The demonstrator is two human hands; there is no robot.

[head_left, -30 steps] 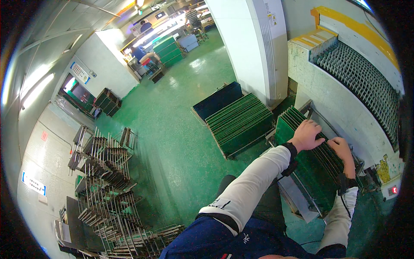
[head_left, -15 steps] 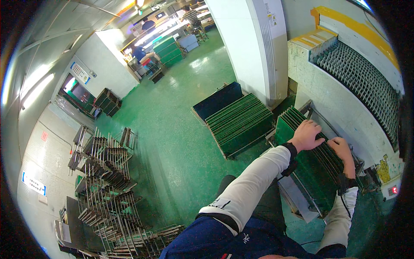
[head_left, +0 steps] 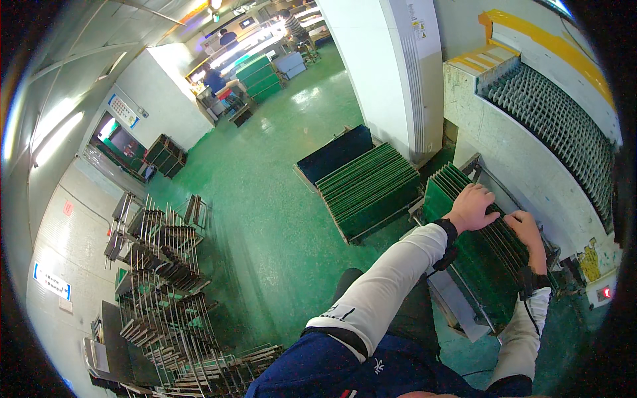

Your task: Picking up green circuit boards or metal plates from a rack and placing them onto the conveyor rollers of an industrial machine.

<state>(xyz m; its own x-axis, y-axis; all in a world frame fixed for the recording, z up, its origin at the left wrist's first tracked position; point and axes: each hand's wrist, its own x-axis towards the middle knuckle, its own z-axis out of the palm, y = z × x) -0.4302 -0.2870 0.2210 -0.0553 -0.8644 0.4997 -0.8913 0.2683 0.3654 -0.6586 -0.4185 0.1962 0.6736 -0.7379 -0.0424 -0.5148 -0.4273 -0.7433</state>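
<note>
A row of thin green boards (head_left: 464, 255) stands on edge in a metal rack (head_left: 479, 174) at the right, close in front of me. Across the boards' top edges lies my left hand (head_left: 472, 207), its fingers curled over them and the thumb pointing toward the other hand. My right hand (head_left: 527, 232) is bent over the same row, a little farther right, with its fingertips on the edges. The fingertips of both hands are partly hidden. White sleeves cover both forearms, and dark bands circle the wrists.
Another rack of upright green boards (head_left: 368, 189) stands on the floor left of mine. Behind it rises a white cabinet (head_left: 385, 73). A machine with a ridged conveyor bed (head_left: 551, 132) borders the right side. Metal rod racks (head_left: 166, 285) crowd the left. People work at far lit benches.
</note>
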